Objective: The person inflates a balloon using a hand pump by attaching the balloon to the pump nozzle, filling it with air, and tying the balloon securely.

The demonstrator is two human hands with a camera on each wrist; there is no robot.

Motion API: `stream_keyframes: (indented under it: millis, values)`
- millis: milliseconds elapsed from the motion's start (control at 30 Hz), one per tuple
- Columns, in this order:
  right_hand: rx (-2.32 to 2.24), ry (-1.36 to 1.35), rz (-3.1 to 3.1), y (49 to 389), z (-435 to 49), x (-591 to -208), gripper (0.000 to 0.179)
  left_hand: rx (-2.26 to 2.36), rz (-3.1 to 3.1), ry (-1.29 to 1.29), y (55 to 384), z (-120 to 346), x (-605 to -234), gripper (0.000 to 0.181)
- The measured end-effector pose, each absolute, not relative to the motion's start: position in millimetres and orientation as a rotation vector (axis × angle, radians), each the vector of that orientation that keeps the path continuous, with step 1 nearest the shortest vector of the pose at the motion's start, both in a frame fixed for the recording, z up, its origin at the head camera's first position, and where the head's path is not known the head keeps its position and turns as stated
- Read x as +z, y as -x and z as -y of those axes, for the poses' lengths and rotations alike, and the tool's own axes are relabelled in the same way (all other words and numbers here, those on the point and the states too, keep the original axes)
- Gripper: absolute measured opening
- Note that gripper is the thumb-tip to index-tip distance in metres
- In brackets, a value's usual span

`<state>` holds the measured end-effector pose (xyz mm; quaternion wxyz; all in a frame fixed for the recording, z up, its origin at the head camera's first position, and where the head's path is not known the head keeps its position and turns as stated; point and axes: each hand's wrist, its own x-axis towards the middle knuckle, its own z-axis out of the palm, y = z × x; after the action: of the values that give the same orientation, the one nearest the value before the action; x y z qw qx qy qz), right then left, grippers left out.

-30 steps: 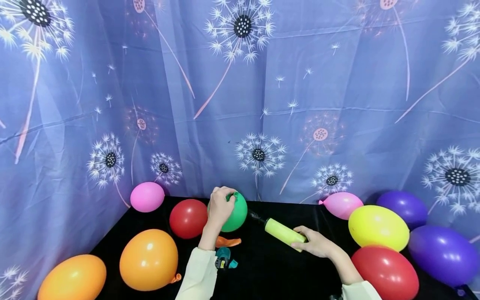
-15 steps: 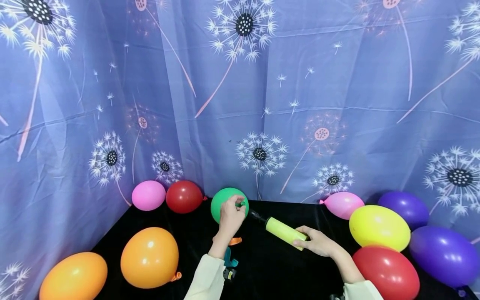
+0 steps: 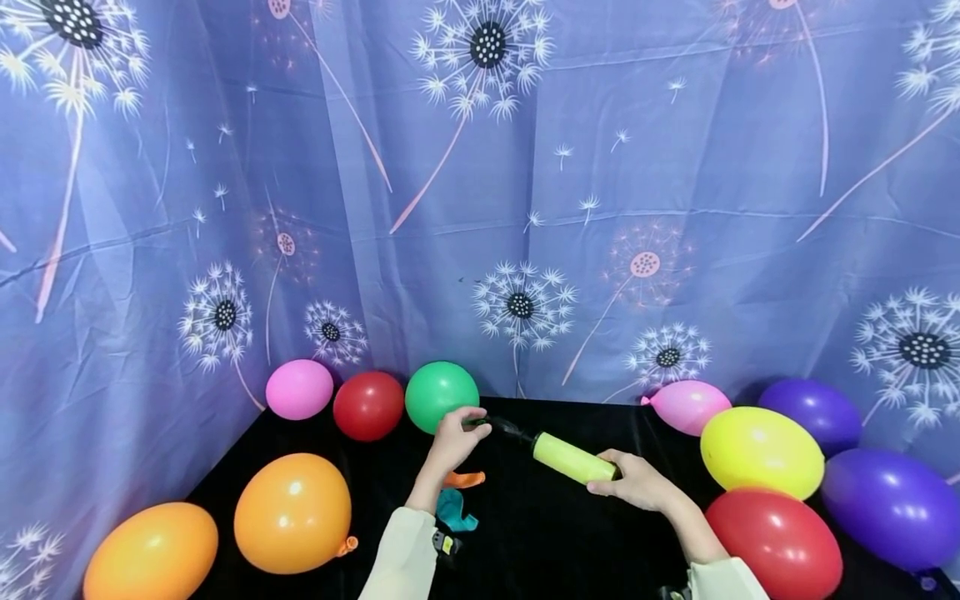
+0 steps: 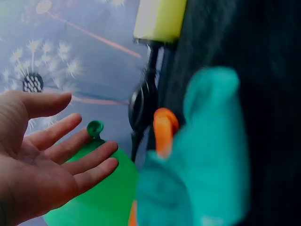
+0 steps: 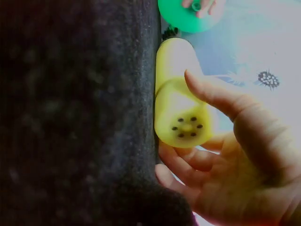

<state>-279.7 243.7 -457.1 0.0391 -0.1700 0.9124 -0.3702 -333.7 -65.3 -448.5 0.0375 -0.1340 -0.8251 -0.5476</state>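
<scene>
My left hand (image 3: pixel 452 440) is in front of the inflated green balloon (image 3: pixel 441 392), close to the black nozzle (image 3: pixel 512 430) of a yellow hand balloon pump (image 3: pixel 566 457). In the left wrist view the fingers are spread and fairly straight, with the balloon's tied neck (image 4: pixel 95 128) just by them. My right hand (image 3: pixel 636 483) grips the rear end of the pump, thumb on one side and fingers curled beneath. Below my left hand lie a limp orange balloon (image 3: pixel 463 479) and a limp teal balloon (image 3: pixel 453 510).
Inflated balloons flank the black cloth: pink (image 3: pixel 299 389), red (image 3: pixel 368 406) and orange (image 3: pixel 293 514) on the left; yellow (image 3: pixel 762 452), red (image 3: pixel 775 542) and purple (image 3: pixel 890 508) among those on the right. A blue dandelion curtain (image 3: pixel 420 283) hangs behind.
The green balloon has shifted left, and my left hand has come away from it, lower and nearer the nozzle. The red balloon beside it moved back. My right hand stays on the pump.
</scene>
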Motion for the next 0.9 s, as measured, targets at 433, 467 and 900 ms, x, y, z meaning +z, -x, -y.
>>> stream_keyframes:
  millis: [433,467,900]
  values:
    - [-1.445,0.396,-2.676,290.1,-257.5,-466.9,0.053,-1.67,2.704,0.486,343.2,86.7,-467.7,0.039]
    - [-1.457,0.399,-2.666,290.5,-257.9,-467.5,0.053,-1.683,2.703,0.511,343.5,87.1,-468.2,0.04]
    - [-1.505,0.41,-2.593,290.0,-261.8,-468.9,0.054,-1.643,2.952,0.688,335.3,87.9,-463.6,0.022]
